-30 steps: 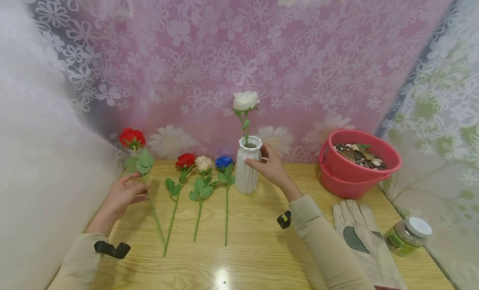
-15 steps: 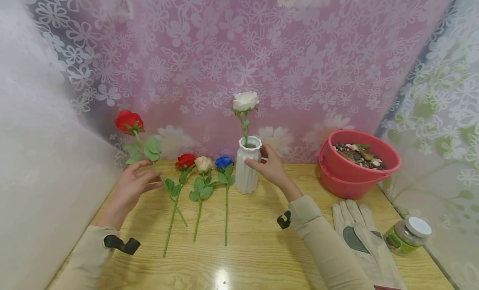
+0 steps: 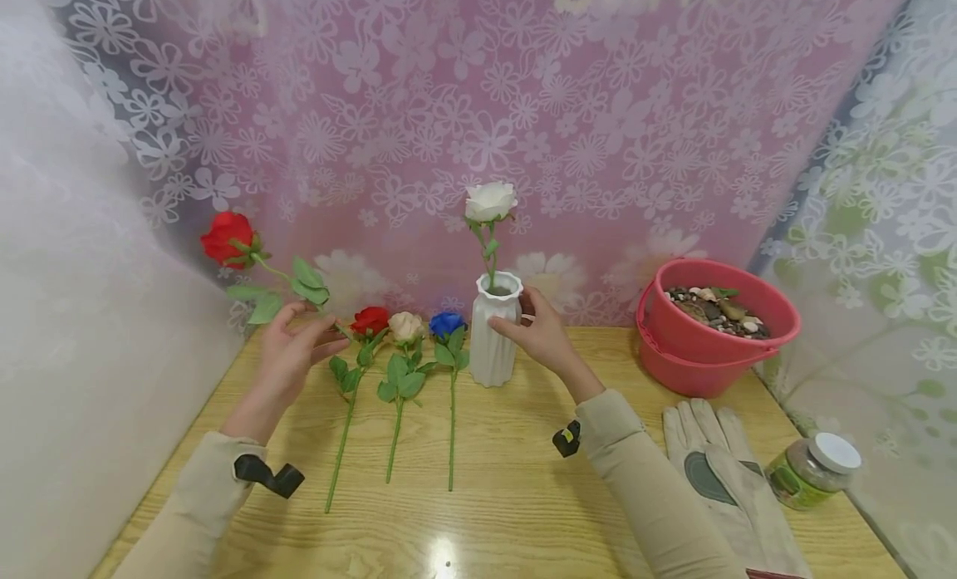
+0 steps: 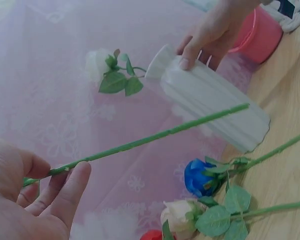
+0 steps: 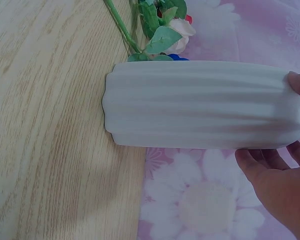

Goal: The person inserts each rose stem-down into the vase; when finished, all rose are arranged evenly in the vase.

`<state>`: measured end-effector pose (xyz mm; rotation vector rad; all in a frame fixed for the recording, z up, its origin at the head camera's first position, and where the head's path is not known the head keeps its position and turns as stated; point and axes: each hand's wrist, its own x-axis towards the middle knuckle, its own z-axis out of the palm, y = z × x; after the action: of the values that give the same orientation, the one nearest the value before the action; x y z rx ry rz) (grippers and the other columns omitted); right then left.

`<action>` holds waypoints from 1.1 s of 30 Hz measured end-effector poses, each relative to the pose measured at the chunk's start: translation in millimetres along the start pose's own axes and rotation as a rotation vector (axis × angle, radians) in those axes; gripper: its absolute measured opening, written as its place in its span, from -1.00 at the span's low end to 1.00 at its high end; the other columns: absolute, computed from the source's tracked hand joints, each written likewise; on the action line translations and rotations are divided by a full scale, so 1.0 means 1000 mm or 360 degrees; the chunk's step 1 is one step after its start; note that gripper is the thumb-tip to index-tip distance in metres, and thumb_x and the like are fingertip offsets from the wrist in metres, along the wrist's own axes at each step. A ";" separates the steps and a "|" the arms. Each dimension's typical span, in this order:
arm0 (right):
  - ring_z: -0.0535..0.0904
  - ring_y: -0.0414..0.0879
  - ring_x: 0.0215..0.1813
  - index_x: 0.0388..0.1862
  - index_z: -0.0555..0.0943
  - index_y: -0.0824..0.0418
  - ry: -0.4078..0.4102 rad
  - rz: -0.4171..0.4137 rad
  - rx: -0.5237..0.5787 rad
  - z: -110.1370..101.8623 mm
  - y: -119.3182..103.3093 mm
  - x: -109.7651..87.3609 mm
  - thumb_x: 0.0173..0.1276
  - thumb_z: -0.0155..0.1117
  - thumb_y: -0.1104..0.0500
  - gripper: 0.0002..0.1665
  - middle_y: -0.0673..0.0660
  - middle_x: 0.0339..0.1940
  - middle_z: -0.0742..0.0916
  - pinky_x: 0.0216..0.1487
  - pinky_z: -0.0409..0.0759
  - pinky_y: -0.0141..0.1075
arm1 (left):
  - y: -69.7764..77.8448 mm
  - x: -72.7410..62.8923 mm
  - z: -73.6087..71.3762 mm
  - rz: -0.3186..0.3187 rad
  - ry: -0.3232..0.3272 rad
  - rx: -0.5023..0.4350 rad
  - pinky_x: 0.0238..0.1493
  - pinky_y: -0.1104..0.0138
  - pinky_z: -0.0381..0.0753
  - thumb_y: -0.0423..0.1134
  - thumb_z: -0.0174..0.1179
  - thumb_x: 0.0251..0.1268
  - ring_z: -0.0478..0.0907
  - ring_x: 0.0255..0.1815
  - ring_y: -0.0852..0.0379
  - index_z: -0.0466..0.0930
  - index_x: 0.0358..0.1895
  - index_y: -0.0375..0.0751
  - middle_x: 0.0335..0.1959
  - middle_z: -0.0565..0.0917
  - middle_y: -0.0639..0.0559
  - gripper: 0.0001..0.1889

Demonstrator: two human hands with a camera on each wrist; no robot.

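My left hand pinches the green stem of a red rose, its bloom tilted up to the left and the stem's lower end pointing right. In the left wrist view that stem end overlaps the white vase. My right hand grips the upper part of the fluted white vase, thumb on the near side and fingers behind. The vase stands upright on the wooden table with a white rose in it. Between my hands lie a second red rose, a cream rose and a blue rose.
A pink bucket holding pebbles stands at the back right. In front of it lie work gloves, beside a jar with a white lid. A floral curtain hangs behind the table.
My left hand has moved right and up a little, and the red rose has tipped from near upright to slanting, bloom to the left. My right hand and the vase have stayed put.
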<state>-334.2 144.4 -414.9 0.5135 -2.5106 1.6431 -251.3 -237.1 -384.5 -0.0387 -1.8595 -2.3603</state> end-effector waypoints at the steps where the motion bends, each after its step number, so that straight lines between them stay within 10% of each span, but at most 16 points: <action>1: 0.58 0.17 0.36 0.64 0.26 0.12 0.0001 0.0002 -0.0002 0.000 0.000 0.000 0.37 0.54 -0.09 0.00 0.21 0.36 0.61 0.39 0.62 0.07 | 0.001 0.001 0.002 0.0001 0.0007 -0.0015 -0.02 0.28 0.82 -0.36 0.18 0.59 0.78 -0.27 0.17 0.34 0.09 -0.15 -0.27 0.77 0.12 -0.78; 14: 0.58 0.18 0.35 0.64 0.26 0.12 -0.0003 -0.0007 0.0012 0.000 0.000 0.000 0.37 0.54 -0.09 0.00 0.21 0.37 0.60 0.40 0.61 0.09 | 0.017 0.007 0.028 0.0075 0.0121 -0.0118 0.01 0.35 0.80 -0.35 0.20 0.58 0.78 -0.30 0.21 0.28 0.36 -0.09 -0.32 0.80 0.11 -0.57; 33: 0.57 0.16 0.37 0.64 0.27 0.08 0.0005 0.0008 0.0028 0.001 -0.002 -0.003 0.38 0.54 -0.09 -0.02 0.19 0.36 0.59 0.42 0.59 0.09 | 0.028 0.026 0.073 0.0169 0.0319 -0.0357 0.05 0.31 0.80 -0.39 0.18 0.57 0.81 -0.22 0.12 0.31 0.21 -0.10 -0.26 0.79 -0.01 -0.68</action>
<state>-330.8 143.6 -414.4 0.5063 -2.4993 1.6677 -278.1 -175.4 -337.7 0.0716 -1.4632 -2.3889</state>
